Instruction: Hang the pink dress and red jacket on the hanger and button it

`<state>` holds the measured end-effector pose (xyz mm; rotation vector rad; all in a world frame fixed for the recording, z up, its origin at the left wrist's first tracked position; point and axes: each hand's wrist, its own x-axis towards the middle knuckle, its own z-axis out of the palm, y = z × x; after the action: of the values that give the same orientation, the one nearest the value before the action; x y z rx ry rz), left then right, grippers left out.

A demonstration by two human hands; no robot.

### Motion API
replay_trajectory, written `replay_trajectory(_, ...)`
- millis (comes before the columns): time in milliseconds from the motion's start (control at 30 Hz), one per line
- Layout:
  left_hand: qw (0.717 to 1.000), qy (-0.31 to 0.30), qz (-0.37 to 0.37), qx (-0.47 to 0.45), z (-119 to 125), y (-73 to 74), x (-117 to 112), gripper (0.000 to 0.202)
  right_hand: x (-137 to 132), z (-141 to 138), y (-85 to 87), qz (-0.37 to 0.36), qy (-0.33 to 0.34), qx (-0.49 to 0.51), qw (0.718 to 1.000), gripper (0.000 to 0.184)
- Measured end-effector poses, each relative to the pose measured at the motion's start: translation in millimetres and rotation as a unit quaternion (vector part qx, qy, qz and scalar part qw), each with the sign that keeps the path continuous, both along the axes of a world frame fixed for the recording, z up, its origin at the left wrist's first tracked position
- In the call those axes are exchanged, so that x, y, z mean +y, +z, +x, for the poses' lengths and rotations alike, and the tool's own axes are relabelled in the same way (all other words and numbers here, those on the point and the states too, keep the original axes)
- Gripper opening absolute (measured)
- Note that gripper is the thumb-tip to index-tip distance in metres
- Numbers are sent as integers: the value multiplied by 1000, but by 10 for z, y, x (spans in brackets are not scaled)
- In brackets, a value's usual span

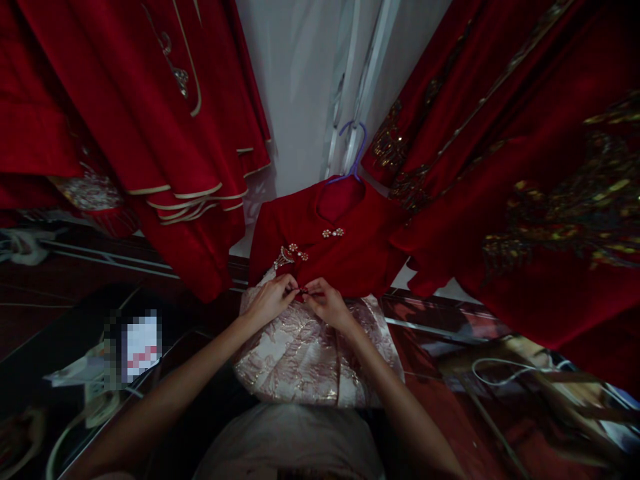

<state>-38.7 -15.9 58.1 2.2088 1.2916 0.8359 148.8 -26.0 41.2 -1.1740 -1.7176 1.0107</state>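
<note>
In front of me a red jacket (360, 260) hangs on a purple hanger (358, 150), above a pale brocade skirt (310, 360). My left hand (274, 297) and my right hand (325, 301) meet at the jacket's lower front edge. Both hands are closed in a pinch on a small dark fastener (303, 291) there; the fingertips partly hide it. Higher up, a flower-shaped jewelled clasp (333, 233) sits below the collar. A second jewelled clasp (299, 252) with a beaded ornament (283, 259) lies just above my left hand.
Red garments with pale piping (195, 167) hang at the left, and red garments with gold beading (565, 213) at the right. A white panel (300, 80) stands behind. Low on the right is a loop of white cable (493, 372); a blurred-out item (141, 341) lies low left.
</note>
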Motion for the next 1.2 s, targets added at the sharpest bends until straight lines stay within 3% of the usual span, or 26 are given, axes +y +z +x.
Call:
replay_trajectory(400, 998, -7, 5, -60, 37, -65, -10, 7, -6, -21, 30, 7, -29, 16, 999, 19)
replay_trajectory(600, 997, -11, 61, -38, 58, 52, -58, 7, 3, -9, 16, 28, -38, 11, 999, 15)
replay_trajectory(833, 997, -9, 71, 0, 96, 148, -139, 7, 10, -17, 2, 9, -44, 11, 999, 19)
replay_trajectory(933, 999, -12, 37, -34, 125, 131, -123, 8, 34, 50, 102, -24, -27, 32, 999, 14)
replay_trajectory(1067, 986, -21, -82, -144, 243, 72, -18, 23, 42, 246, 320, -75, 70, 52, 993, 11)
replay_trajectory(1200, 921, 2, -203, -333, 423, 39, 154, 38, 12, 406, 462, -106, 145, 39, 983, 13)
